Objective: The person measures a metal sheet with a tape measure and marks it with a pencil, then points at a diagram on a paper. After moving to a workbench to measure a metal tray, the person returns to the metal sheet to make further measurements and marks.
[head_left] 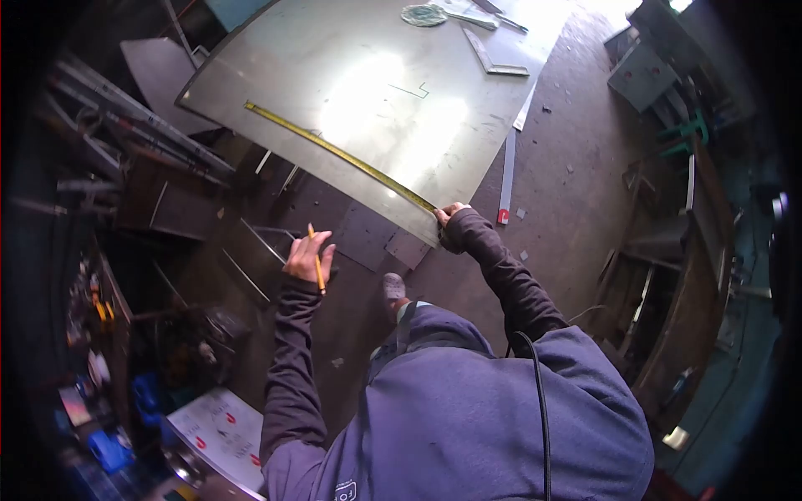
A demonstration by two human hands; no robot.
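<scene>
"Holding anything in your left hand (309, 255)?"

"Yes, a yellow pencil (320, 275) between half-curled fingers, apart from the metal sheet (276, 79) and above the floor (368, 296)."

"And your right hand (454, 216)?"

"Its fingers are closed on the near end of a yellow tape measure (334, 150), at the sheet's near corner."

"Where does the tape run?"

"Diagonally across the shiny sheet, near its left edge. Farther off, toward the right edge, lies an L-shaped square (506, 70)."
</scene>
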